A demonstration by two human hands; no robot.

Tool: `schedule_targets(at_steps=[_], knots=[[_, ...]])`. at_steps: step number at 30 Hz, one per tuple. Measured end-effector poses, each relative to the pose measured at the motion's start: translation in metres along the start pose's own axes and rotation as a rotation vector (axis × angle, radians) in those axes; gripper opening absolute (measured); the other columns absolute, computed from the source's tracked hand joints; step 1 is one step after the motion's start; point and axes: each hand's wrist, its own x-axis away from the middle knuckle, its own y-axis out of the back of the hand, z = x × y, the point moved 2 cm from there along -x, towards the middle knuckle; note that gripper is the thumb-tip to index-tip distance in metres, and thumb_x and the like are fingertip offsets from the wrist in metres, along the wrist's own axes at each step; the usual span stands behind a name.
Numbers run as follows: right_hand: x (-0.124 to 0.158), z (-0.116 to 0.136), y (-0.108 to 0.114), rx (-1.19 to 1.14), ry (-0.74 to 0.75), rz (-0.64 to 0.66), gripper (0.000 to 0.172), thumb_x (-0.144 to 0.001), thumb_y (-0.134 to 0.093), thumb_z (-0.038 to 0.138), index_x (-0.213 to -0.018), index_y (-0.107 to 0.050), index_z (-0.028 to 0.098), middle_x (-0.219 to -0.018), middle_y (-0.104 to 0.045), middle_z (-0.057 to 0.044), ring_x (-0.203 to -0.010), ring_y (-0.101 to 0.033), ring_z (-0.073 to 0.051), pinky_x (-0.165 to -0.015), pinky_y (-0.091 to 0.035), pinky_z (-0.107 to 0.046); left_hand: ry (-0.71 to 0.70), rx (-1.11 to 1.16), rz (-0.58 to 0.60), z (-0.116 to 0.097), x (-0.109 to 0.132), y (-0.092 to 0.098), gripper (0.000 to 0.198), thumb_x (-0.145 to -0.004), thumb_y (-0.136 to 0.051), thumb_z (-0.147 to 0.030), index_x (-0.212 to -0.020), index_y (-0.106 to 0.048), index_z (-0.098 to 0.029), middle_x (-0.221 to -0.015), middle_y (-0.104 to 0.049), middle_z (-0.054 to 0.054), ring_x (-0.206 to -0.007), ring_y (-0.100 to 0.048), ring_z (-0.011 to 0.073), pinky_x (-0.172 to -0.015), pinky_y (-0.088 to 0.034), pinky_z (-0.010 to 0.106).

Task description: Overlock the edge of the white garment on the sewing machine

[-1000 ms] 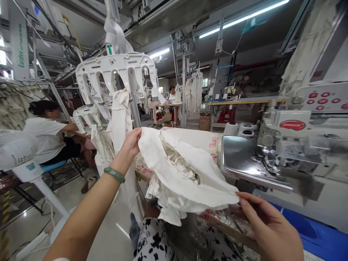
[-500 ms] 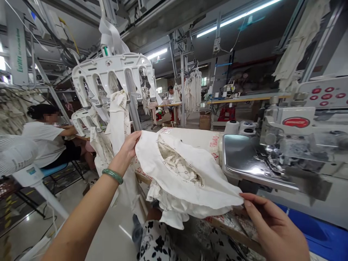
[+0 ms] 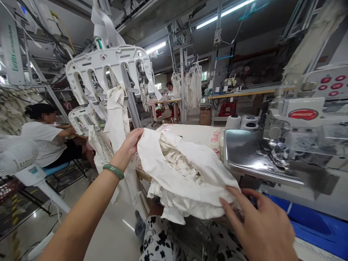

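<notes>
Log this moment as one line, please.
left hand: grips white printed garment | right hand: touches its edge | beside: overlock sewing machine

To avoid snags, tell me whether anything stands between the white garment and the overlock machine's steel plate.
Nothing visible does. The white garment, gripped by the left hand, ends close to the overlock machine's steel plate, with no object in the gap. The right hand lies on the garment's near edge, below the plate.
</notes>
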Motion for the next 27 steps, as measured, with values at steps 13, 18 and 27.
schedule_targets(at_steps=[13, 18, 27], knots=[[0.028, 0.059, -0.022, -0.645, 0.268, -0.127, 0.018, -0.088, -0.049, 0.011, -0.087, -0.065, 0.018, -0.077, -0.063, -0.006, -0.076, -0.048, -0.02, -0.074, -0.033, -0.041, -0.04, -0.081, 0.106, 0.007, 0.016, 0.0, 0.037, -0.05, -0.079, -0.028, -0.078, -0.06, -0.013, -0.066, -0.061, -0.002, -0.054, -0.055, 0.0083, -0.049, -0.045, 0.018], [0.039, 0.052, -0.027, -0.661, 0.289, -0.127, 0.016, -0.085, -0.051, 0.007, -0.08, -0.062, 0.017, -0.073, -0.057, -0.004, -0.074, -0.048, -0.018, -0.074, -0.035, -0.04, 0.006, -0.155, 0.118, 0.016, 0.021, 0.008, 0.043, -0.047, -0.081, -0.029, -0.081, -0.06, -0.014, -0.065, -0.061, -0.002, -0.052, -0.055, 0.0092, -0.047, -0.045, 0.019], [0.057, 0.04, -0.018, -0.631, 0.112, -0.259, 0.009, -0.086, -0.055, 0.029, -0.094, -0.059, 0.025, -0.093, -0.059, -0.004, -0.084, -0.056, -0.021, -0.072, -0.048, -0.038, -0.343, -0.39, 0.059, -0.006, 0.047, -0.001, 0.027, -0.063, -0.063, -0.04, -0.072, -0.052, -0.017, -0.063, -0.054, -0.003, -0.056, -0.05, 0.0099, -0.053, -0.04, 0.019]])
